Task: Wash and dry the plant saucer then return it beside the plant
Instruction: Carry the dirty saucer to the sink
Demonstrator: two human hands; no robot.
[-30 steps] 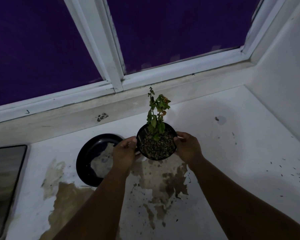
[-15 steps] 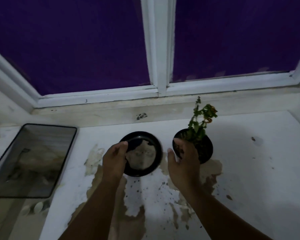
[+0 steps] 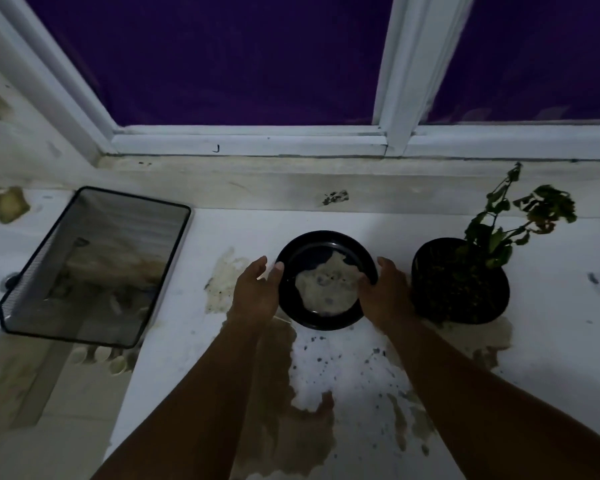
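Observation:
A black round plant saucer [image 3: 317, 245] lies on the white counter, with pale muddy water pooled inside it. My left hand [image 3: 257, 292] is at its left rim, thumb touching the edge, fingers spread. My right hand [image 3: 387, 296] rests against the saucer's right rim, fingers curled over the edge. Right of the saucer stands a black pot [image 3: 465, 289] of soil with a small wilted plant [image 3: 513, 220].
A black mesh tray [image 3: 94, 268] leans over the sink edge at left. A sponge [image 3: 10, 204] lies at the far left. Brown muddy stains and soil specks [image 3: 291, 393] cover the counter [image 3: 551, 375] in front of the saucer. A window frame [image 3: 250, 140] runs behind.
Both hands let go of the pot, which now stands to the right. My hands moved left to either side of the saucer. The view swung left, showing the mesh tray.

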